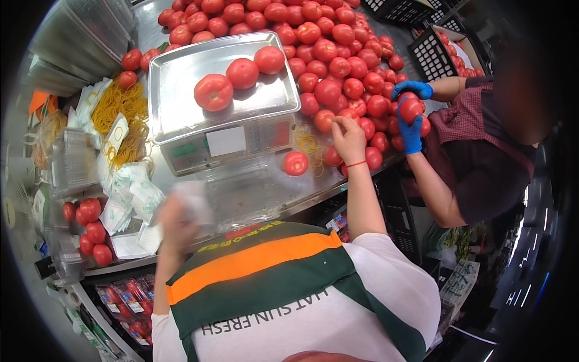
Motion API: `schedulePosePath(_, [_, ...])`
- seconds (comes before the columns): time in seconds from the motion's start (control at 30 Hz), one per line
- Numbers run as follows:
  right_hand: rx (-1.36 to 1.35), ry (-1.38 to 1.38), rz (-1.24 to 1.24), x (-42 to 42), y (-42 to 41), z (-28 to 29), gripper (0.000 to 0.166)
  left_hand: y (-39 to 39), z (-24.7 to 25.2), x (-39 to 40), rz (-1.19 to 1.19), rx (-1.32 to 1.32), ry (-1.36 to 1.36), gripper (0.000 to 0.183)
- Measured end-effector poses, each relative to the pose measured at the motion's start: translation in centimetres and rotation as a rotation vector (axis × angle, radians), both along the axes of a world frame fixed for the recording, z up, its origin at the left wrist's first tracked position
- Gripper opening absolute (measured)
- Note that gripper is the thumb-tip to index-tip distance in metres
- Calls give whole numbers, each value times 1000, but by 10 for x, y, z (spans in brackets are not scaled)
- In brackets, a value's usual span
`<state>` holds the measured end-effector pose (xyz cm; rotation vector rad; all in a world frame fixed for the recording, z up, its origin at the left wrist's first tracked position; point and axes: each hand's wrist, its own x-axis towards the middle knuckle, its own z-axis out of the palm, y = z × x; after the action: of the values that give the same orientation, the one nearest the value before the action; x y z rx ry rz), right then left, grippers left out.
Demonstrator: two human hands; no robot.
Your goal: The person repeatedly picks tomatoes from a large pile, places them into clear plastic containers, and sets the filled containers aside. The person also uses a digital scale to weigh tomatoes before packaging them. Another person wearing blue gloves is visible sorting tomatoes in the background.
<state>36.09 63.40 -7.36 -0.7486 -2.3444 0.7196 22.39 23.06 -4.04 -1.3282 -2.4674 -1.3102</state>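
Note:
My left hand (178, 219), blurred, holds a small white absorbent pad or paper (194, 201) over the table's near edge. My right hand (349, 138) touches a tomato (324, 121) at the near side of the large pile (339, 68); whether its fingers grip it I cannot tell. Three tomatoes lie in a row on the steel pan (181, 86) of a weighing scale (226, 142). In front of the scale is a clear plastic tray (244, 194). A single tomato (296, 163) sits right of it, beside loose yellow rubber bands (310, 145).
Left of the scale lie heaped rubber bands (120, 99), white packets (135, 194), stacked clear trays (74, 158) and several tomatoes (96, 232). At right, a co-worker's blue-gloved hands (409, 131) hold tomatoes. Black crates (432, 56) stand beyond; packed tomatoes (131, 298) sit below the table.

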Motion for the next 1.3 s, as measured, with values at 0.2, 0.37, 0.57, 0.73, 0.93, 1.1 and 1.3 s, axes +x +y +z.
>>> schedulePosePath(0.2, [-11,-22,215,-7,-26,5,9,67,-12,10,-154,-62,-97,26])
schedulePosePath(0.37, [105,-113,284,-27,-30,14,12,94,8,-51,138,30,38,42])
schedulePosePath(0.57, [-17,-461,534,-5,-85,7,51,117,23,-82,211,-50,114,57])
schedulePosePath(0.73, [-347,-309,569,-6,-63,27,59,135,32,-103,138,-84,-26,66])
schedulePosePath(0.93, [284,18,458,-99,-39,72,57,160,29,-126,43,-214,-133,78])
schedulePosePath(1.1, [449,-21,600,-172,-32,76,48,164,37,-137,31,-392,-246,83])
schedulePosePath(1.3, [468,-434,724,-237,-50,73,48,160,20,-160,121,-94,-531,72])
